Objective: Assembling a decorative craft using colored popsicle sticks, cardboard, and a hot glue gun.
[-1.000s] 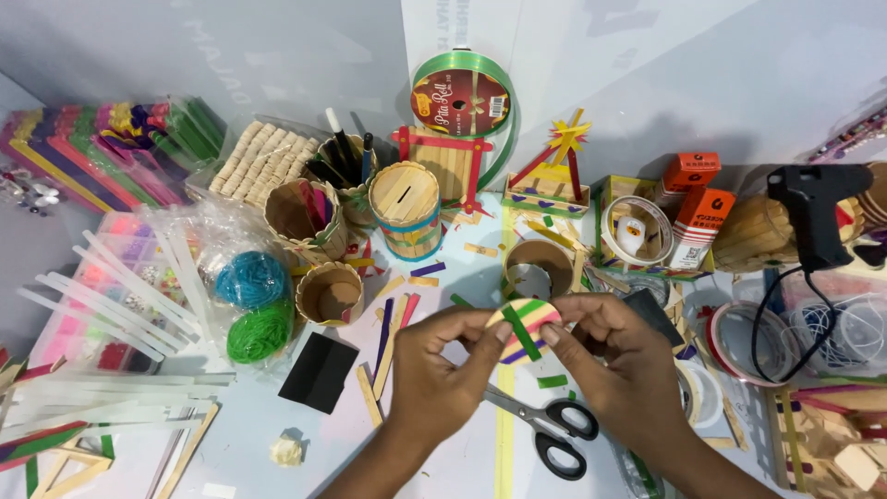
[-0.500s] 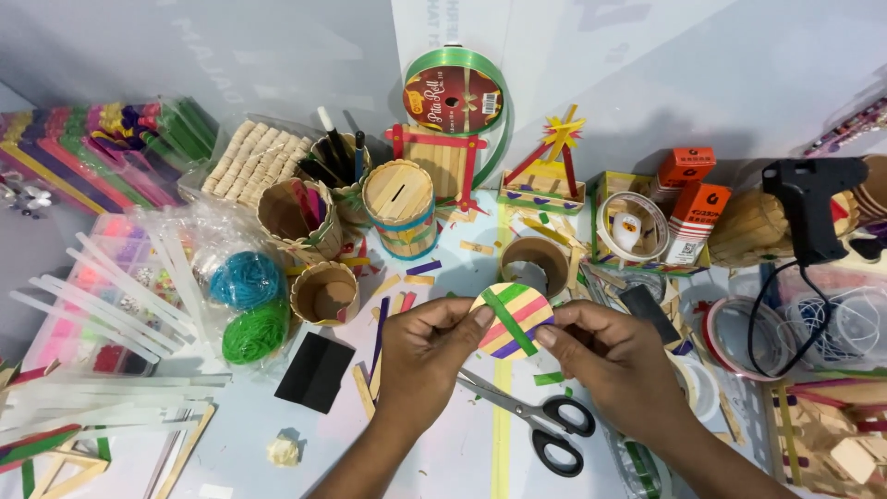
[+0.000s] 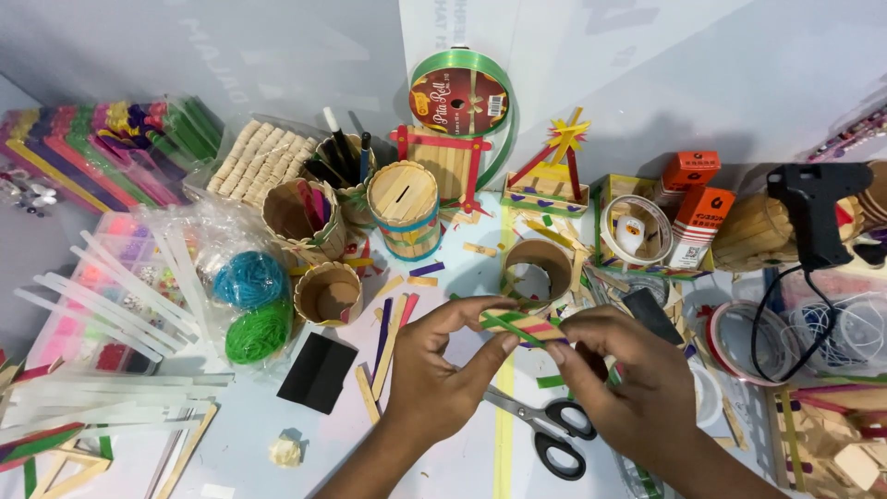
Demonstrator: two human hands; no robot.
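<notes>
- One round disc [image 3: 520, 322] of coloured craft sticks, a green stick crossing it, is being held edge-on above the tabletop [image 3: 462, 259].
- Left hand [image 3: 434, 365] and right hand [image 3: 624, 374] are both pinching its rim.
- Assembly is appearing complete; attachment not evident.
- Scissors [image 3: 545, 430] are lying beneath; an open stick-built cup [image 3: 538, 268] is standing just behind.

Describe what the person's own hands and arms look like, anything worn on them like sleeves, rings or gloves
Both the left hand and the right hand are bare: no gloves, and no rings, watch or bracelet show on the parts in view. The forearms run out of the bottom of the picture uncovered, with no sleeve visible on either. Fingernails look short and unpainted, as far as can be told.
</notes>
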